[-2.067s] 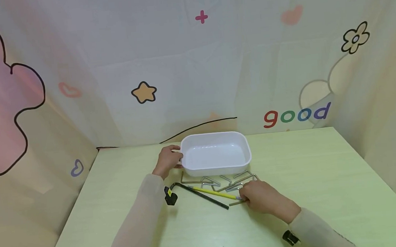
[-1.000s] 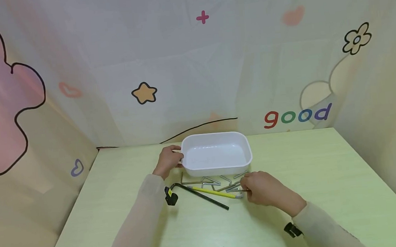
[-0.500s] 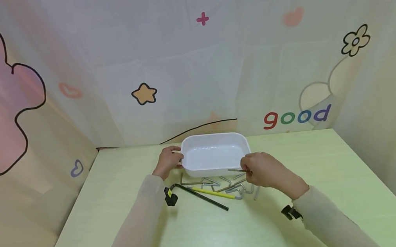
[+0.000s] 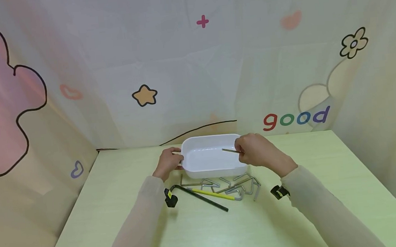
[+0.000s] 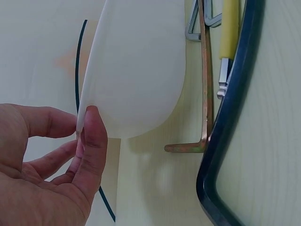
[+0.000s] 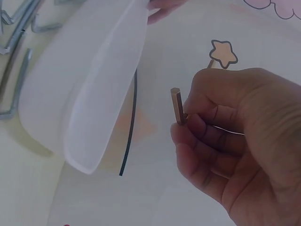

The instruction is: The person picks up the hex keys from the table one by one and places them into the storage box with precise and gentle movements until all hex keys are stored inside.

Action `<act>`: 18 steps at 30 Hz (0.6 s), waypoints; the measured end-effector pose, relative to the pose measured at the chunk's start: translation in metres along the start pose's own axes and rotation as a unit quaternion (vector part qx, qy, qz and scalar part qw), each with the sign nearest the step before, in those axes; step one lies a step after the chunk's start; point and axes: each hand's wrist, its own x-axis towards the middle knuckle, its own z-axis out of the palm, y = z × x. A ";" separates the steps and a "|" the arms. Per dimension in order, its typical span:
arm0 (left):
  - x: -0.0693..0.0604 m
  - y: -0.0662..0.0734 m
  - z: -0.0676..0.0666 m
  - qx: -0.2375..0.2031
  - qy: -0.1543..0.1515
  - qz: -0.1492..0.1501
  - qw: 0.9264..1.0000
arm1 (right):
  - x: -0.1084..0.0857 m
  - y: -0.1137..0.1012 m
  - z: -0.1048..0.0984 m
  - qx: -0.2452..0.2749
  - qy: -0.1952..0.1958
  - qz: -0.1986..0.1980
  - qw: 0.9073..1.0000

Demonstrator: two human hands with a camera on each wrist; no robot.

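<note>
A white plastic tub (image 4: pixel 209 173) stands at the back of the table. My left hand (image 4: pixel 167 163) pinches its left rim between thumb and fingers, plain in the left wrist view. Above the tub's right side, my right hand (image 4: pixel 258 153) holds a bronze-coloured hex key (image 4: pixel 230 150). Its short hexagonal end (image 6: pixel 177 106) sticks out past the fingertips in the right wrist view. In front of the tub lie several silver and bronze hex keys (image 4: pixel 221 190), overlapping. A yellow-sleeved hex key (image 4: pixel 213 194) and a large black hex key (image 4: pixel 204 199) lie nearest me.
The pale table (image 4: pixel 208 236) meets a printed cloth backdrop (image 4: pixel 192 61) just behind the tub. Cloth also rises at both sides. Small black devices hang at my left wrist (image 4: pixel 170 198) and right wrist (image 4: pixel 279 191).
My right hand has lifted the bronze hex key off the pile and moved up and back, over the tub's right side. The left hand has stayed on the rim.
</note>
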 end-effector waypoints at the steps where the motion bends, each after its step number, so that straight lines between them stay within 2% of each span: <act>1: 0.000 0.000 0.000 0.001 0.000 0.001 1.000 | 0.003 0.001 -0.002 0.000 -0.003 0.003 1.000; 10: -0.003 0.005 -0.001 -0.007 -0.003 0.001 1.000 | 0.034 0.006 -0.016 0.013 -0.035 0.033 0.999; 18: -0.001 0.000 -0.001 -0.013 -0.005 -0.007 1.000 | 0.054 0.012 -0.013 0.026 -0.056 0.043 0.997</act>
